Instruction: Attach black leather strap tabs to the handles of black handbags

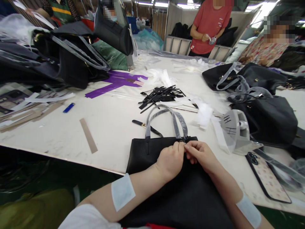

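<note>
A black handbag (202,197) lies before me, its top edge on the table and its lower part toward my body. Its two handles (148,125), wrapped in clear film, arch up from the top edge. My left hand (172,159) is closed in a fist near the base of the right-hand handle end. Beside it, nearly touching, my right hand (199,152) pinches with thumb and fingertips at the same spot. What both hold there is too small and covered to make out. Just behind the bag is a thin black strap (137,122) with a gold buckle.
A pile of black strips (164,95) lies beyond the bag. Left are a blue lighter (69,107), a tan strip (88,135) and stacked black bags (69,60). Right are a white tape dispenser (234,130), a phone (269,178) and more bags (269,117). Several people stand around.
</note>
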`<state>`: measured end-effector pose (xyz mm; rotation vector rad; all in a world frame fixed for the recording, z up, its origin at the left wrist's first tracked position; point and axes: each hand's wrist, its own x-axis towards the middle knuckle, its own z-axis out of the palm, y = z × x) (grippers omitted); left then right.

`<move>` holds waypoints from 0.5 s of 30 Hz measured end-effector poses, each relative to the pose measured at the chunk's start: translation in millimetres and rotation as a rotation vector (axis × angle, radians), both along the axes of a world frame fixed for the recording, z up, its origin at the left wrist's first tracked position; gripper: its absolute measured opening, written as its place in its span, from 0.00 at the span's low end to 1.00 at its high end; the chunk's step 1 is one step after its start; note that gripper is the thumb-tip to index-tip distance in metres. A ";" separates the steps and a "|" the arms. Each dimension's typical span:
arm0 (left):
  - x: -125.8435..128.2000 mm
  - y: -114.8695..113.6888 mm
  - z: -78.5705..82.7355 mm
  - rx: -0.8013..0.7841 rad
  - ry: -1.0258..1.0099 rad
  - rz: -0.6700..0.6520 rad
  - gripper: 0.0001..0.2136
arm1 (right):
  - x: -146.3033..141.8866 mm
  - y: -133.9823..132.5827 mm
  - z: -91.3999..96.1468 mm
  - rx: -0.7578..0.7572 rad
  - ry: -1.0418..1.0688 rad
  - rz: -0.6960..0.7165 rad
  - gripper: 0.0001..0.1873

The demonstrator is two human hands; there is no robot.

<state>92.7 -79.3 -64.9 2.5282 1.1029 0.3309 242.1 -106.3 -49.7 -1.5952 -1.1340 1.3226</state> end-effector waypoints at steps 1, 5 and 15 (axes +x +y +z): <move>0.6 2.0 -0.8 -0.018 -0.016 0.019 0.15 | 0.7 -0.3 -1.2 0.005 0.019 -0.001 0.22; -0.2 12.5 -2.6 -0.217 -0.191 0.099 0.12 | 3.8 -2.6 -10.2 0.047 0.007 0.011 0.22; -15.2 31.9 2.3 -1.814 -0.769 0.027 0.06 | 8.0 -3.3 -24.8 0.042 -0.044 0.076 0.23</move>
